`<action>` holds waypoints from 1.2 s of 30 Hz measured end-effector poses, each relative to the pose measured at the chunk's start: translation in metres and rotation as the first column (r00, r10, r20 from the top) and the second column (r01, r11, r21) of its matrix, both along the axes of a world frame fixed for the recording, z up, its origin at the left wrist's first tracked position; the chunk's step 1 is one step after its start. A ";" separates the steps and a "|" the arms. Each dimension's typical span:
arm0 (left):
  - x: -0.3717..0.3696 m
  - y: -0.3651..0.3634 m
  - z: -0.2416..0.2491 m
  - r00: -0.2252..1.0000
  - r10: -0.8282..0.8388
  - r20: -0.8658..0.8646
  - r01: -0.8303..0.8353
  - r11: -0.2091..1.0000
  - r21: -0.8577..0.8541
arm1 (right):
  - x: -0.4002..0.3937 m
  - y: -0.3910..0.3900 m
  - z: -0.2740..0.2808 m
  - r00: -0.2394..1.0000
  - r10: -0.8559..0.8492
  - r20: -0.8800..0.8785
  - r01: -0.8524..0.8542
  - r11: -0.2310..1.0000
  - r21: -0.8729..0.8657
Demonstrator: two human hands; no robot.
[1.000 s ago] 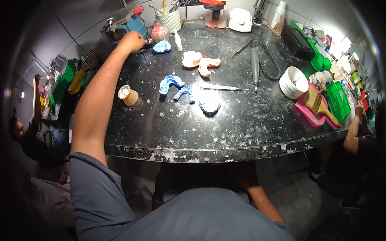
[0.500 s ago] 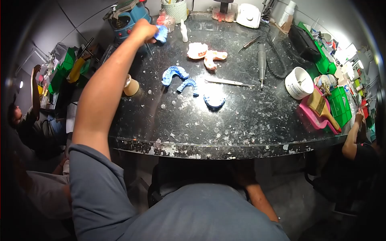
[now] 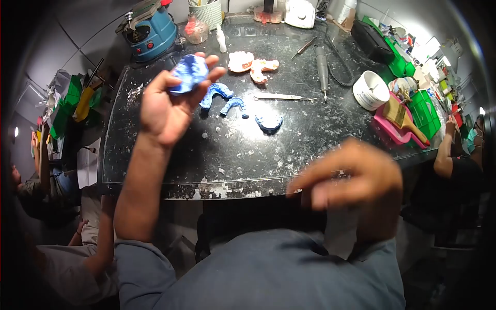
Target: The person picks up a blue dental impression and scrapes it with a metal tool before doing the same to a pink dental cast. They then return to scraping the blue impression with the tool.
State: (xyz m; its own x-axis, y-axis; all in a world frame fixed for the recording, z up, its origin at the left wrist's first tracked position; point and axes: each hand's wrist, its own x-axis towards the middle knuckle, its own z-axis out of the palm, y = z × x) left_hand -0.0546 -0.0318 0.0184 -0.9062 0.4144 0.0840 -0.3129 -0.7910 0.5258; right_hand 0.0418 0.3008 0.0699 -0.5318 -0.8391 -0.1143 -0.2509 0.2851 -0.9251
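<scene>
A blue moulded piece (image 3: 189, 74) is held up in my left hand (image 3: 173, 103), between thumb and fingers, over the left of the dark bench. My right hand (image 3: 356, 175) is blurred by motion above the bench's front edge, its fingers hard to make out, touching nothing visible. Mid-bench lie a larger blue arch (image 3: 216, 93), a smaller blue arch (image 3: 235, 107) and a round blue piece (image 3: 268, 123). Behind them sit two pinkish-white casts (image 3: 241, 61) (image 3: 263, 69). A metal hand tool (image 3: 281, 97) lies to their right.
A blue machine (image 3: 150, 36) stands back left, beside a small jar (image 3: 196, 31) and white bottle (image 3: 221, 39). At the right are a handpiece (image 3: 322, 70), white tub (image 3: 371, 91), pink dustpan (image 3: 395, 124) and brush (image 3: 405, 121). People sit at both sides.
My left hand has come back from the machine towards me, turned palm up with the blue piece. My right hand has risen from below the bench edge. The view has shifted.
</scene>
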 end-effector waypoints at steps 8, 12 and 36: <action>-0.015 0.003 -0.016 0.990 0.012 -0.142 -0.044 0.974 -0.223 | -0.158 -0.026 -0.042 0.862 -0.213 -0.460 0.458 0.715 0.528; -0.008 -0.001 -0.018 0.991 0.009 -0.131 -0.030 0.987 -0.161 | -0.149 -0.026 -0.044 0.841 -0.307 -0.445 0.518 0.695 0.499; 0.011 0.023 -0.029 0.998 -0.061 0.030 0.064 0.990 -0.127 | -0.089 -0.110 -0.061 0.842 -0.514 -0.164 0.274 0.669 -0.691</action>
